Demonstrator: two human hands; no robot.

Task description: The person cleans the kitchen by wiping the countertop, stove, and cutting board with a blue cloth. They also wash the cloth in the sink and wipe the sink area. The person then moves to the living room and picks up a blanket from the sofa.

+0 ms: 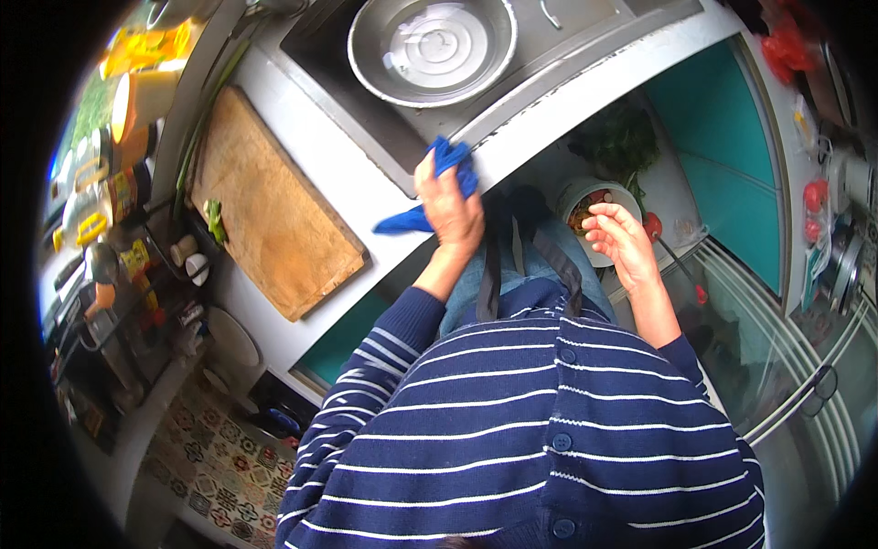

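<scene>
A blue cloth [453,161] is bunched in my left hand [451,209], at the front corner of the sink [392,141]. One end of the cloth trails over the white counter edge. My right hand [615,240] is raised with bent fingers apart and nothing in it, above a white bucket [599,255] that has food scraps inside. In the sink stands a round metal basin [439,48] with water in it. A wooden cutting board [274,206] lies on the counter to the left, with a small green vegetable piece [215,221] at its edge.
Long green stalks [185,161] lie behind the board. A rack of utensils and bottles [116,274] lines the far left. Leafy greens [623,137] lie beyond the bucket. A red-ended rod [679,264] is beside it. Teal cabinet doors [720,165] and a glass-topped surface [748,329] are at right.
</scene>
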